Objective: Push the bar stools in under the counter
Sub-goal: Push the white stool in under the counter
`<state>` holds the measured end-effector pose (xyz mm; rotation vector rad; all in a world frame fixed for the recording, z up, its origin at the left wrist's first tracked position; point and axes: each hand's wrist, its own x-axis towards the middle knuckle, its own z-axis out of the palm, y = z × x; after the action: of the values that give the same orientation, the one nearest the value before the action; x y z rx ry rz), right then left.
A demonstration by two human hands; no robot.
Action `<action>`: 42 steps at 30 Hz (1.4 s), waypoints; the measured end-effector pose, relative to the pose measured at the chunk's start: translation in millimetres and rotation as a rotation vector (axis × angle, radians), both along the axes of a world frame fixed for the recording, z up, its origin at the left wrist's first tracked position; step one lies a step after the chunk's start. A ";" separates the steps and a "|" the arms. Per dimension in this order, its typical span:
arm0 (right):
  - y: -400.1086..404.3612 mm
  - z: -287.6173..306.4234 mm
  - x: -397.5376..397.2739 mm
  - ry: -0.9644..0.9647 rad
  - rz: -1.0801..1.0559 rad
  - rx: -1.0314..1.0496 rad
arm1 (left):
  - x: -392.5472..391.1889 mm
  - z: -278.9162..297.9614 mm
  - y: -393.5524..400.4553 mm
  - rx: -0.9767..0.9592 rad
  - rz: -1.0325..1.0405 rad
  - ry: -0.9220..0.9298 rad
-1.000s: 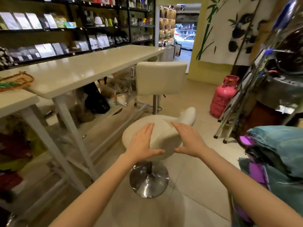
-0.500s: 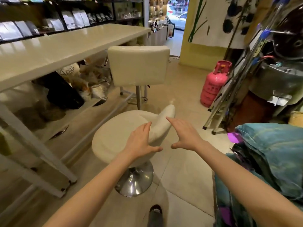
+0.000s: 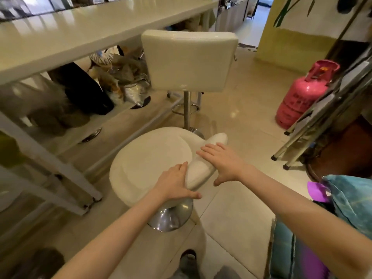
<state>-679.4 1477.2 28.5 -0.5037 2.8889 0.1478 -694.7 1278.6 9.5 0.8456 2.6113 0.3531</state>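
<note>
A cream bar stool (image 3: 149,164) with a round seat, low curved backrest and chrome base stands beside the white counter (image 3: 66,35), out from under its edge. My left hand (image 3: 174,183) lies flat on the near end of the backrest, fingers spread. My right hand (image 3: 223,162) rests flat on the backrest's top further along. Neither hand is curled around it. Behind it stands a second cream stool (image 3: 189,61) with a tall square back, also out from the counter.
Dark bags and foil sacks (image 3: 112,83) fill the low shelf under the counter, whose white legs (image 3: 50,158) stand at left. A pink gas cylinder (image 3: 304,95) and a folding metal ladder (image 3: 322,117) stand right. Teal and purple cloth (image 3: 346,202) piles at near right.
I have moved closer and both hands have come down onto the near stool's backrest. The stool now sits nearer the counter than a second ago.
</note>
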 end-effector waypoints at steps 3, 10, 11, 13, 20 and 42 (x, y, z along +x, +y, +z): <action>6.4 -5.7 -14.8 -0.024 0.103 0.030 | 1.3 -3.1 4.0 -0.032 0.056 0.040; 22.7 -17.9 -36.4 0.018 0.370 -0.016 | 25.3 -13.4 7.2 -0.132 0.112 0.286; 24.1 -18.7 -38.1 0.040 0.408 -0.017 | 29.7 -16.3 7.2 -0.152 0.110 0.319; 26.3 -22.3 -42.7 0.067 0.468 -0.023 | 35.5 -20.7 7.1 -0.189 0.160 0.356; 33.4 -42.5 -57.6 0.117 0.539 -0.083 | 38.2 -28.7 17.1 -0.217 0.311 0.426; -3.3 -57.3 -142.9 0.312 0.593 -0.230 | -43.6 -44.5 -20.3 -0.178 0.329 0.656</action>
<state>-822.3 1473.9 -28.7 -1.4913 2.9616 -0.0256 -738.3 1258.2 -35.1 0.5243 3.3353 -0.1032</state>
